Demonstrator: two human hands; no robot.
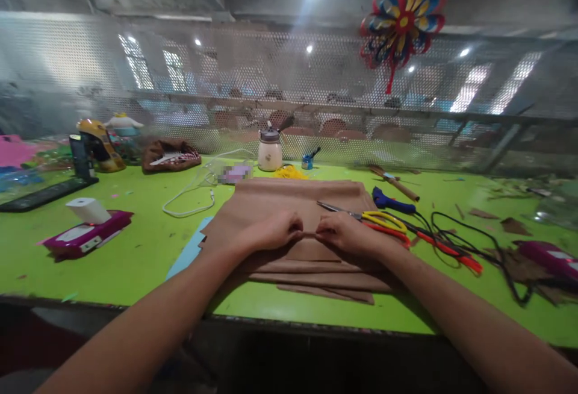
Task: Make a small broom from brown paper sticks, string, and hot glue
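Between my two hands runs a short, thin brown strip, pinched at both ends. My left hand has its fingers closed on the left end. At the right end, the fingertips of my right hand are pressed together on it. Under both hands lies a stack of brown sheets that look like paper, with loose, uneven edges towards me. Scissors with yellow and red handles lie on the sheets, right beside my right hand, their blades partly behind it.
A blue-handled tool, red-handled pliers and a black cable lie to the right. Left are a purple power strip, a white cable and a phone on a stand. A cream bottle stands behind, before a mesh panel.
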